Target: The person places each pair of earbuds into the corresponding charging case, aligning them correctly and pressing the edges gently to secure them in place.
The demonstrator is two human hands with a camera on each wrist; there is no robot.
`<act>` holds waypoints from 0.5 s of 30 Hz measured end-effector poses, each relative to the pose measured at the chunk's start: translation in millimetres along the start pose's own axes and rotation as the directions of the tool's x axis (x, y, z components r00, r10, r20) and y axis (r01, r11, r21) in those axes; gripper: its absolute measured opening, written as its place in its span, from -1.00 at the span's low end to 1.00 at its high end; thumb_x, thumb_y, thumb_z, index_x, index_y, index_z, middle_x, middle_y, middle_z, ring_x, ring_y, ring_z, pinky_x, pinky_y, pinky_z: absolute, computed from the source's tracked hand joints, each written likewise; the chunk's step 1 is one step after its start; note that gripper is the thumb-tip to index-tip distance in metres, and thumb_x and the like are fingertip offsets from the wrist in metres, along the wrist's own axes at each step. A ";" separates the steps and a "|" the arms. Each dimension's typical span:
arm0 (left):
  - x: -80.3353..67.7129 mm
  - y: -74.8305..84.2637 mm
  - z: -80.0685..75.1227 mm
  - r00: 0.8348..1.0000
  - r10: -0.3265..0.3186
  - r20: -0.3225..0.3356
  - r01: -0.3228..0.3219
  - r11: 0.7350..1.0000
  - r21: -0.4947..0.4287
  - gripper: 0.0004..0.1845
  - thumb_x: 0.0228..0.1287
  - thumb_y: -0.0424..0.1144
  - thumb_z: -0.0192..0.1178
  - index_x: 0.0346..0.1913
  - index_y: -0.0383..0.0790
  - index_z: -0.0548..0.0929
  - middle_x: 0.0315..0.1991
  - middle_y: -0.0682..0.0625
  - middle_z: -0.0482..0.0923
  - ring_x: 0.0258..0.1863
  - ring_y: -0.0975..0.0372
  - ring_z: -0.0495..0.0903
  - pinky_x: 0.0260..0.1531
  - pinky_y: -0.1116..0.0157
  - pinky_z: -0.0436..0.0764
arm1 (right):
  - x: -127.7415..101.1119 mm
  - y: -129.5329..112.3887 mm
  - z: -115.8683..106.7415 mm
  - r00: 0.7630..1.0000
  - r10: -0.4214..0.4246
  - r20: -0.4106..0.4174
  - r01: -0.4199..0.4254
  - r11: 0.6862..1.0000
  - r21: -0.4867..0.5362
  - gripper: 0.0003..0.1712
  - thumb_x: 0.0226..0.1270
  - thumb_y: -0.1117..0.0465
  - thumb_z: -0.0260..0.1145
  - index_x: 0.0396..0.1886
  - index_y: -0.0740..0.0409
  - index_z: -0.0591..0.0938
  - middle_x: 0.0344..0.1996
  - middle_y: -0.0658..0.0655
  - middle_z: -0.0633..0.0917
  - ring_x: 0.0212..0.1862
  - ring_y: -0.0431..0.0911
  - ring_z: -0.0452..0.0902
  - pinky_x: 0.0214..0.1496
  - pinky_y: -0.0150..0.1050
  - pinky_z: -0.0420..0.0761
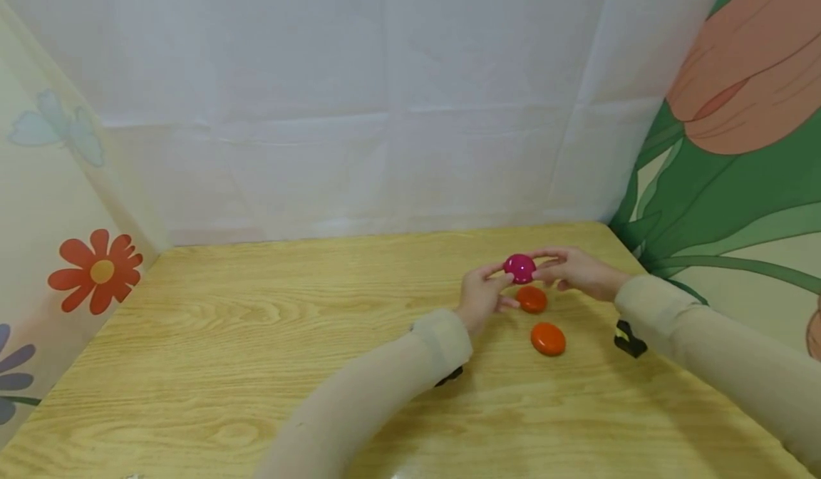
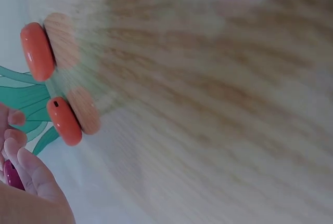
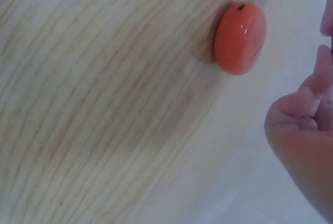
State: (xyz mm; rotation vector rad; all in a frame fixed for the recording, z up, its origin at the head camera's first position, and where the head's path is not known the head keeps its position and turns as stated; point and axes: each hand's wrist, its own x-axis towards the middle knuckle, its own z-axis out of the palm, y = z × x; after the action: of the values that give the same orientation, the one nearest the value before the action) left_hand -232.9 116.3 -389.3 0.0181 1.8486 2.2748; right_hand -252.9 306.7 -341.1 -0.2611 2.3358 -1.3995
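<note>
Between both hands, over the far right part of the table, is a glossy magenta pebble-shaped object (image 1: 521, 268). My left hand (image 1: 481, 294) pinches its left side between thumb and forefinger, while my right hand (image 1: 577, 271) grips the opposite side with thumb and fingertips. Just below it in the head view lies one orange pebble-shaped object (image 1: 532, 299); a second orange one (image 1: 548, 339) lies closer to me. A small dark slot shows on the end of an orange piece (image 3: 241, 39) in the right wrist view. Only part of the magenta piece (image 2: 14, 178) shows in the left wrist view.
The wood-grain table (image 1: 256, 351) runs back to a creased white sheet (image 1: 359, 108). Painted panels with a red flower (image 1: 101, 271) and a large tulip (image 1: 744, 101) stand at the sides. A black device (image 1: 631, 338) hangs under the right wrist.
</note>
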 end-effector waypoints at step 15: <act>13.9 -0.1 6.3 0.998 0.015 -0.063 -0.011 0.998 0.060 -0.68 0.32 -0.38 0.23 0.12 -0.33 0.63 -0.26 -0.20 0.70 -0.80 0.35 0.44 -0.73 0.52 0.41 | 12.0 8.2 -5.2 1.000 -0.013 -0.007 0.013 1.000 0.009 -0.42 0.42 0.22 0.17 0.31 0.43 0.29 -0.22 0.06 0.64 -0.31 -0.05 0.37 -0.24 -0.17 0.42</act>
State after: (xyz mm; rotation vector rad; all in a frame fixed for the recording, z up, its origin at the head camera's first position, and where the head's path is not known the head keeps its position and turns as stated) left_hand -245.5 124.8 -389.7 -0.0330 1.9527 2.2528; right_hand -265.6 310.5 -349.0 -0.2702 2.3366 -1.4187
